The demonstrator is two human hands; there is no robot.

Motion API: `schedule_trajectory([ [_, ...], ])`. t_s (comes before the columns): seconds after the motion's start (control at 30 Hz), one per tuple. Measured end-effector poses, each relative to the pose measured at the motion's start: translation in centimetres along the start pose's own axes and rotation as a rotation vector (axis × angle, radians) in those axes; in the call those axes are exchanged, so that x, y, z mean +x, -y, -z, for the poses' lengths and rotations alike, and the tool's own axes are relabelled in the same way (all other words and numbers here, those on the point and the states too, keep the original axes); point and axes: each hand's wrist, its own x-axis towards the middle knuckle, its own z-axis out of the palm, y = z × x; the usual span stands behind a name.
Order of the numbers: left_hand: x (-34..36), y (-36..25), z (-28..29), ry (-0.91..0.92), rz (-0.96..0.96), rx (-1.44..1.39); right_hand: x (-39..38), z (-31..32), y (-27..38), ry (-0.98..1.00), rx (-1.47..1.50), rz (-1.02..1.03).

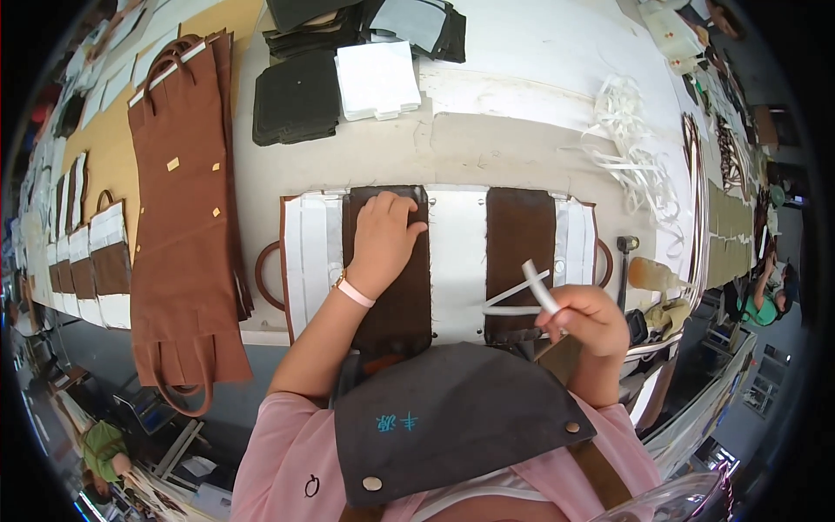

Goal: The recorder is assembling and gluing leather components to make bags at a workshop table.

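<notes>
An opened-out bag piece (457,252) lies before me, with white middle and edge panels, two dark brown panels (520,228) and brown handles (268,271) at both sides. My left hand (387,239) rests on the left dark panel near its top edge, fingers loosely bent and apart, holding nothing. My right hand (581,317) is closed on a folded white strip (537,283) over the right dark panel. Its loose ends stick up and out to the left. A dark grey apron (461,418) covers the front of my body below the table edge.
Brown bag pieces (178,244) lie at left. Dark pieces (294,96) and white ones (376,78) are stacked behind. At right are tangled white strips (617,126), a hammer (624,261) and a glue bottle (652,274). Co-workers (758,300) (104,448) are at both sides.
</notes>
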Motion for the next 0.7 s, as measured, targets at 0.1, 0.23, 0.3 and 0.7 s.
schedule_trajectory([
  [0.1,0.3,0.1,0.0,0.067,-0.027,0.049,-1.4,0.6,-0.1,-0.123,0.072,0.128],
  [0.23,-2.3,-0.5,1.6,0.130,-0.027,0.076,-4.2,1.7,0.4,-0.248,0.017,0.216],
  [0.3,-4.0,-1.0,2.4,0.141,0.048,0.016,-5.4,2.2,0.7,-0.272,0.026,0.257],
  [0.7,-3.7,-2.6,2.1,0.110,-0.023,0.130,-11.8,3.6,2.7,-0.376,-0.078,0.697],
])
